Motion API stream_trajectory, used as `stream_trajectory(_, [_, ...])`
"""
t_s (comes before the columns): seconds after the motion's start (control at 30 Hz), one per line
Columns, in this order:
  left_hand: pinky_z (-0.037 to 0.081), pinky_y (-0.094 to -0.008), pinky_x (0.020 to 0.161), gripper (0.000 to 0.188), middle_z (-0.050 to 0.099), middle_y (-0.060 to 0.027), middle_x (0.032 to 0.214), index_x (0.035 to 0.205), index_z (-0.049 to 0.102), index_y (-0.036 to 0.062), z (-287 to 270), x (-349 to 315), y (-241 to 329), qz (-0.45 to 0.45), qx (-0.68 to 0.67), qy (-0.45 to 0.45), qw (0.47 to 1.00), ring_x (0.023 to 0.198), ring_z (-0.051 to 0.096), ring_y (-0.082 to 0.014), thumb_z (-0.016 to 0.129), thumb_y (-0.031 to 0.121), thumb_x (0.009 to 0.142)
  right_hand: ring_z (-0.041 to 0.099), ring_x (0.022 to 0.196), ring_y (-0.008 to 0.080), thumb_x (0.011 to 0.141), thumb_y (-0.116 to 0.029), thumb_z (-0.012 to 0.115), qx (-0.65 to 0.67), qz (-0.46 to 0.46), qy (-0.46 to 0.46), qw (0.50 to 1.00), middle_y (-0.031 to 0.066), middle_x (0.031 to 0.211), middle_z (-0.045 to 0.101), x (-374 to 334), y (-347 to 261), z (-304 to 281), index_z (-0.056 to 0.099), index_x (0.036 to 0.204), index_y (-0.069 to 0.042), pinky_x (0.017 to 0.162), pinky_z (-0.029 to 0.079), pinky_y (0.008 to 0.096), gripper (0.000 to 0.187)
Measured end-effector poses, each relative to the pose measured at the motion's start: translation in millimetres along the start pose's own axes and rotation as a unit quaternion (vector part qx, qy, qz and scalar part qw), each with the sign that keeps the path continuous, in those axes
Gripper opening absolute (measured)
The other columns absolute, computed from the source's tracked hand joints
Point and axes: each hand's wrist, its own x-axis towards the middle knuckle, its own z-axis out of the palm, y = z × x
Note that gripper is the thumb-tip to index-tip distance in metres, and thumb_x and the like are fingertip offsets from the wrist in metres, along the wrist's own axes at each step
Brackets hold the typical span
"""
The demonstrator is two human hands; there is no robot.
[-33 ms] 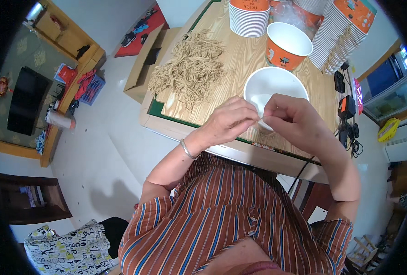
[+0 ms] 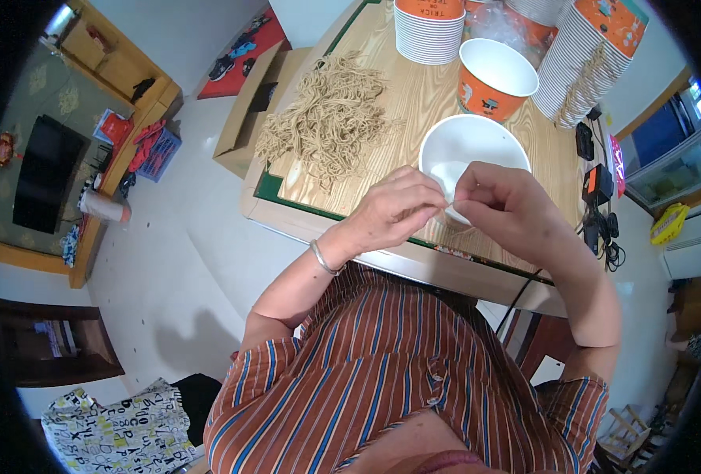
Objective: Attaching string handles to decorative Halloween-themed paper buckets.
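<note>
At the frame's centre, the left hand (image 2: 390, 207) and right hand (image 2: 514, 207) are held with fingers pinched together; anything between cannot be made out. A white tub (image 2: 477, 136) is partly covered by them. Beige strands (image 2: 323, 118) are heaped upper left of centre.

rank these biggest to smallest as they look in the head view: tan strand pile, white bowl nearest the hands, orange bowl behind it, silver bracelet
1. Tan strand pile
2. White bowl and orange bowl: the white one looks larger but sits nearer, so unranked
3. Silver bracelet
</note>
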Motion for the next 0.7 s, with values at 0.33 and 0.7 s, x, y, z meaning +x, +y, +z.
stream_trajectory(0.33, [0.05,-0.0318,0.075,0.011,0.068,-0.0086,0.096,0.093,0.071,0.0013,-1,0,3,-0.045,-0.044,-0.02,0.998,0.087,0.062,-0.0214,0.072,0.003,0.082,0.043,0.067,-0.0005,0.092,-0.004,0.06,-0.002,0.046,-0.019,0.999,-0.0077,0.07,0.05,-2,-1,-5,0.056,0.091,-0.002,0.058,0.034,0.0194,0.004])
stream_trajectory(0.7, [0.051,-0.0326,0.077,0.009,0.065,-0.0057,0.089,0.09,0.072,0.0058,-1,6,6,-0.061,-0.025,-0.027,0.997,0.087,0.063,-0.0221,0.073,0.006,0.081,0.045,0.062,0.0044,0.086,-0.008,0.062,-0.048,-0.012,-0.005,0.999,0.0008,0.064,0.056,4,4,-19,0.059,0.084,0.003,0.053,0.039,0.026,0.011])
